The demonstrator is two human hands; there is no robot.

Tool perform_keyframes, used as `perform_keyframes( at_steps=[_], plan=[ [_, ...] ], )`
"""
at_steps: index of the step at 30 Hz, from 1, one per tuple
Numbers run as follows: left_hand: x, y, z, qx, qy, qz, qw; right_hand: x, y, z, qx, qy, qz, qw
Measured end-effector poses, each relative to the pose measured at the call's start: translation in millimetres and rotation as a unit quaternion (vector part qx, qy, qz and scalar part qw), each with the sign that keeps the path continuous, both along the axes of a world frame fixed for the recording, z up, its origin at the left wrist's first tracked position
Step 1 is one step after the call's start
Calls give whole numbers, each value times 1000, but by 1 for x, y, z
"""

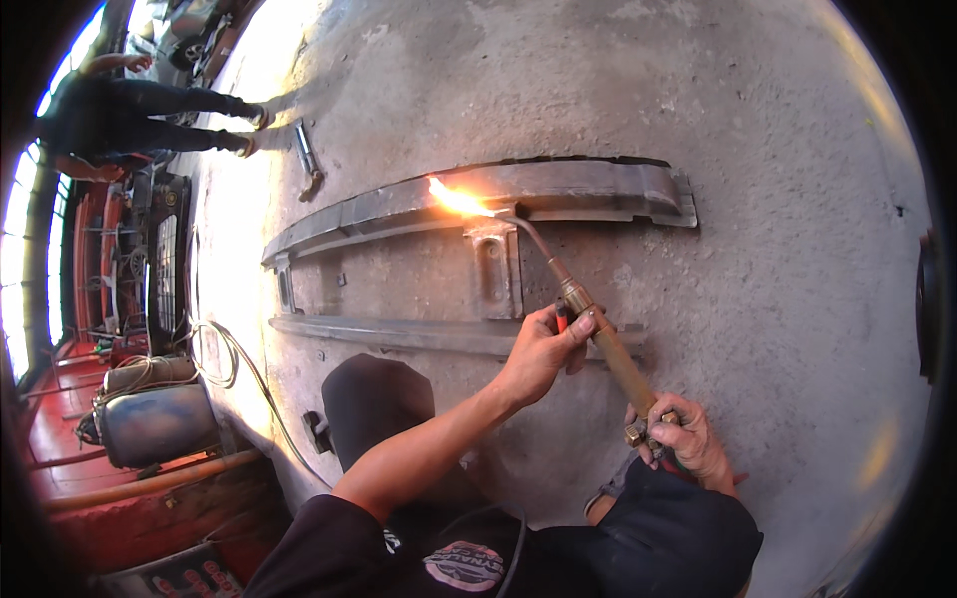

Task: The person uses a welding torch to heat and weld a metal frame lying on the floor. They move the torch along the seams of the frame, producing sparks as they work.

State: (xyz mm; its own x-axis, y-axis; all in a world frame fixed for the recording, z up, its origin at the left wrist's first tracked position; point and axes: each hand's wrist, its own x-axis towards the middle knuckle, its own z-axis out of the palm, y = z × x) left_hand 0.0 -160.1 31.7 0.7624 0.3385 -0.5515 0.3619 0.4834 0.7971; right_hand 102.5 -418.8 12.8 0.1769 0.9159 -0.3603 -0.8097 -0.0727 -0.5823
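"Gas torch [623, 367]: where was it, and who had it?"

"It slanted across the middle right of the view, over a concrete floor [788, 249]. The wearer's right hand [688, 437] was wrapped around its rear end, beside the brass valves [636, 435]."

"And the left hand [546, 351]?"

"It was curled around a small red-and-black object [562, 318], right by the front of the torch's barrel. I couldn't tell whether its thumb was pressed against the barrel."

"Was the torch lit?"

"Yes. Its thin bent tip pointed up and left, and a bright orange-white flame [459, 198] spread over a long curved metal beam [588, 186], close to where a short upright bracket [494, 269] met it. Below lay a second, narrower bar [419, 335], roughly alongside the beam."

"What was around them?"

"A long-handled tool [307, 159] lay on the floor beyond the beam. At the left edge were a dark cylindrical tank [159, 427] and a looping hose [237, 351]; at upper left, another person [120, 110] in dark clothes stood well apart."
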Motion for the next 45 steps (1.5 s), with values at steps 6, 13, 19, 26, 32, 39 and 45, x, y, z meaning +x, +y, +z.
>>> perform_keyframes(
  at_steps=[6, 13, 19, 26, 32, 39, 45],
  plan=[
    [-35, -7, -5, -34, 10, 3, 999, -9, -6, -20, 17, -6, 94, 995],
    [-16, -1, 5, 23, -5, 3, 1000, -17, 1, -12, 18, -15, -17, 1000],
    [18, -8, 20, 32, -30, -36, 998, 3, -12, -7, 19, -39, -71, 997],
    [9, -13, 14, 30, 2, -41, 999, -2, -7, -2, -44, -36, -63, 996],
    [10, -8, 27, 53, -3, -37, 998, -1, 3, 3, -62, -21, -74, 995],
    [3, -14, 34, 6, -3, 19, 1000, -1, 11, 11, -66, -24, -68, 995],
    [-2, -17, 31, -29, -16, 26, 999, -4, 13, 16, -90, -13, -75, 993]
  ],
)
